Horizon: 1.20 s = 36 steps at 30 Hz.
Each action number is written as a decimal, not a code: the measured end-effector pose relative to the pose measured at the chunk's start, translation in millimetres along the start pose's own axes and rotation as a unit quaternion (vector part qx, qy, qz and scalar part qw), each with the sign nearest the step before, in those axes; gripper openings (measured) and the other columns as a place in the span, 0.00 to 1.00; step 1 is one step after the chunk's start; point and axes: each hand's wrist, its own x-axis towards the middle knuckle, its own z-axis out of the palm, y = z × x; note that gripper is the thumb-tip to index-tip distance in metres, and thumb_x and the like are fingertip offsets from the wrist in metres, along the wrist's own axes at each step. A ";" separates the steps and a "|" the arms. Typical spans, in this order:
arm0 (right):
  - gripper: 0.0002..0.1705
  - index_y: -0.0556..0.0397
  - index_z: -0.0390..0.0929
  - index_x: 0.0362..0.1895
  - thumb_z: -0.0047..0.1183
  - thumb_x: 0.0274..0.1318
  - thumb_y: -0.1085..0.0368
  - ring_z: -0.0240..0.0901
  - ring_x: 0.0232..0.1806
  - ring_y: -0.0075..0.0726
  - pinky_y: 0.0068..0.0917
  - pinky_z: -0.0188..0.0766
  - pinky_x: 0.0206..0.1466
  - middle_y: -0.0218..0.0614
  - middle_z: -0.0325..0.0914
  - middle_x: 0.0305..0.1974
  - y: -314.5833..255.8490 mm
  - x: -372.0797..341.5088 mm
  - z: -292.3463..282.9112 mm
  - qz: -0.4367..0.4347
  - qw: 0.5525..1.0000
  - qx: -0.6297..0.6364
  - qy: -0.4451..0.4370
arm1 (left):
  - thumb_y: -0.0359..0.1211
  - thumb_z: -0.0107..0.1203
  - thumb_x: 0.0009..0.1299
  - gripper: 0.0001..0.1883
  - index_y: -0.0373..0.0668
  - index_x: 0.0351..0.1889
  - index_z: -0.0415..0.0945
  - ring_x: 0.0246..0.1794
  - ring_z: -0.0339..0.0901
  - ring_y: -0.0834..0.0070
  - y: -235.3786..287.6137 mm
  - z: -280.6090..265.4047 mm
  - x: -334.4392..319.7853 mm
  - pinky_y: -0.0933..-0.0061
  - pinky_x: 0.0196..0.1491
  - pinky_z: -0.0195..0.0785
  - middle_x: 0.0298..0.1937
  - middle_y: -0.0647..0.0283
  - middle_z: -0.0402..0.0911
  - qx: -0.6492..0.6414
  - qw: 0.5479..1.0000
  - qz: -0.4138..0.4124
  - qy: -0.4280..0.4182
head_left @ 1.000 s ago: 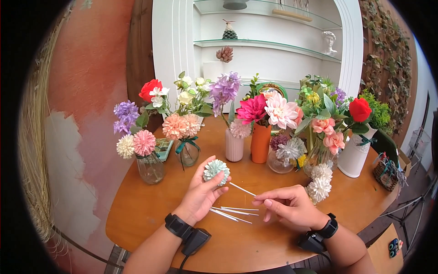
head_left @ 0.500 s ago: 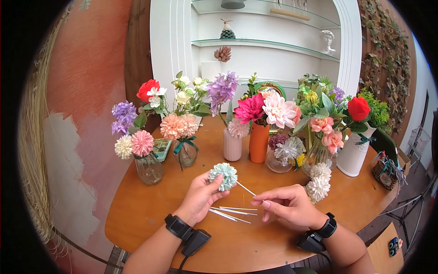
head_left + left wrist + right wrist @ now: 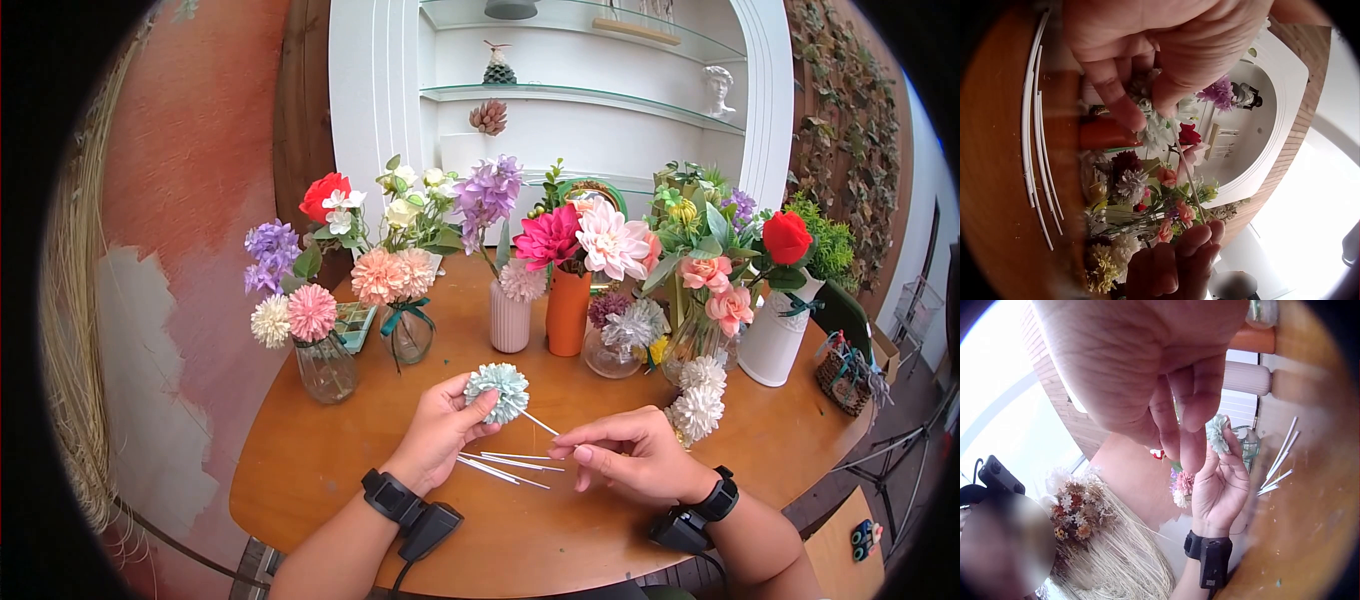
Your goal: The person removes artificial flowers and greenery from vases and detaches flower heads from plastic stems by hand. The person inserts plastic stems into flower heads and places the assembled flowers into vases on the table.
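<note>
Fitting a white stick [image 3: 541,423] into the pale green flower [image 3: 497,393], seemingly. Holding the flower above the surface [image 3: 330,480] in the left fingers [image 3: 482,431], pinching the stick in the right fingers [image 3: 602,428]. Calling next for a steady, straight push. Showing less bare stick than a second ago.

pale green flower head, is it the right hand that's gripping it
No, the left hand grips the pale green flower head, while the right hand pinches the white stick.
</note>
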 end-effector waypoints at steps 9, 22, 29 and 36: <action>0.13 0.59 0.80 0.52 0.52 0.67 0.69 0.83 0.33 0.25 0.17 0.74 0.29 0.38 0.85 0.44 -2.0 -0.1 -1.4 0.011 1.000 -0.017 -0.008 | 0.33 0.55 0.75 0.14 0.41 0.56 0.75 0.48 0.79 0.84 0.6 0.7 -0.7 0.83 0.44 0.74 0.50 0.67 0.83 0.010 1.000 0.003 0.004; 0.13 0.61 0.80 0.52 0.52 0.67 0.70 0.82 0.33 0.25 0.21 0.79 0.35 0.40 0.85 0.44 -0.4 0.6 -1.3 0.020 1.000 -0.013 -0.016 | 0.32 0.55 0.74 0.14 0.39 0.56 0.74 0.47 0.80 0.83 -0.8 -0.3 0.5 0.82 0.44 0.75 0.50 0.65 0.83 0.017 1.000 0.005 -0.005; 0.13 0.58 0.81 0.52 0.54 0.66 0.67 0.81 0.31 0.18 0.15 0.71 0.28 0.33 0.86 0.37 -0.7 1.9 0.7 0.015 1.000 -0.019 -0.001 | 0.31 0.55 0.74 0.14 0.38 0.56 0.74 0.47 0.80 0.83 -0.8 1.0 -0.3 0.84 0.43 0.75 0.50 0.65 0.82 0.025 1.000 0.004 -0.008; 0.13 0.58 0.81 0.52 0.54 0.66 0.67 0.81 0.30 0.18 0.15 0.71 0.28 0.32 0.86 0.38 0.4 2.7 0.4 0.018 0.999 -0.028 0.000 | 0.30 0.56 0.73 0.17 0.39 0.59 0.72 0.48 0.80 0.81 -1.0 -0.4 0.9 0.81 0.44 0.76 0.52 0.65 0.81 0.027 0.999 -0.002 -0.018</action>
